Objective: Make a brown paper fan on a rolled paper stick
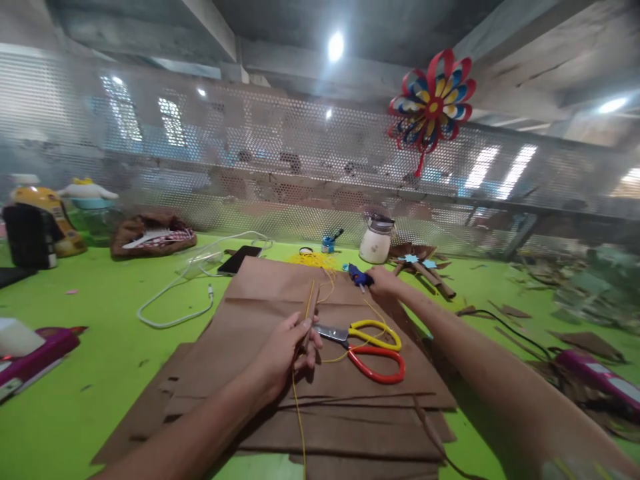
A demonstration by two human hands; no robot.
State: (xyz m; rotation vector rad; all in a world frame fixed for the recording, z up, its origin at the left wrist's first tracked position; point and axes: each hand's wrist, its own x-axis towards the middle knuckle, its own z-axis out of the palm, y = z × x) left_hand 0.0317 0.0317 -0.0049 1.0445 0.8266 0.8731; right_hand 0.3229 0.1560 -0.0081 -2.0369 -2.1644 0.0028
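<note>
My left hand [285, 347] is closed around a narrow brown cardboard strip [311, 308] held over stacked brown cardboard sheets [265, 283]. Along the strip runs a yellow string [299, 410], its lower end hanging toward the front edge. My right hand [384, 280] is stretched forward and closed on the dark handle of a blue glue gun [357, 275], at the far right corner of the cardboard. Between the hands lie scissors [373, 350] with one yellow and one red handle loop; their blade tips are partly hidden beside my left fingers.
Behind the cardboard are a tangle of yellow string [313, 259], a small blue bottle [328, 244], a white jar [376, 239] and a phone [240, 260]. A white cable [173, 325] curls at left. Cardboard scraps and a black cord [515, 321] lie at right.
</note>
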